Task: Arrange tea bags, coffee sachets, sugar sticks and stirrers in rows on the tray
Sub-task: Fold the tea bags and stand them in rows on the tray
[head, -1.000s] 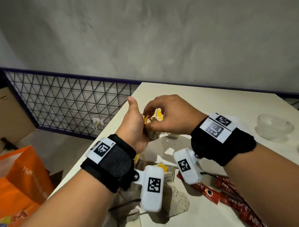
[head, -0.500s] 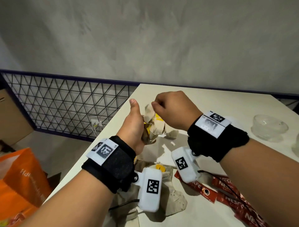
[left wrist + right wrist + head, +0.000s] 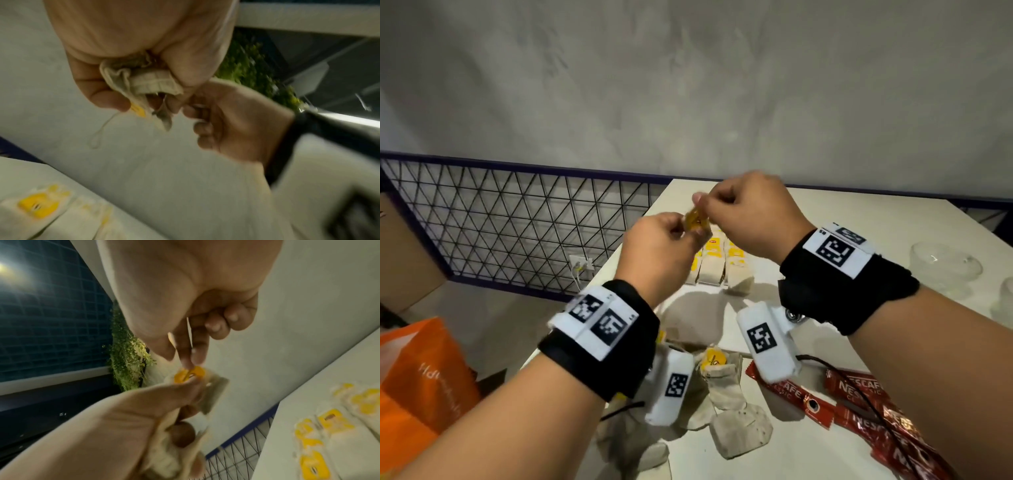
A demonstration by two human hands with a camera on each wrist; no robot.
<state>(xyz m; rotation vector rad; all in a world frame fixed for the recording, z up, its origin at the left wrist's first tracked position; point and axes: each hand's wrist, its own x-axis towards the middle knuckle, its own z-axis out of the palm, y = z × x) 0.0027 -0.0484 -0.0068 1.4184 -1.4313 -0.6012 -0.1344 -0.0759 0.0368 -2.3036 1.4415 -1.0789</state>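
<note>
Above the surface (image 3: 825,219), both hands (image 3: 661,246) (image 3: 753,212) pinch one tea bag (image 3: 697,221); few tea bags (image 3: 717,265) lie in a row, loose tea bags (image 3: 729,404) and coffee sachets (image 3: 859,404) remain.

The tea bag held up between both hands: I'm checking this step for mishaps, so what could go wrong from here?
1. The left hand grips the tea bag bunched up while the right hand pinches its yellow tag; pulling them apart may tear the thin paper or snap the string.
2. The hands work right above the row of tea bags on the table; a dropped bag could knock that row askew.
</note>
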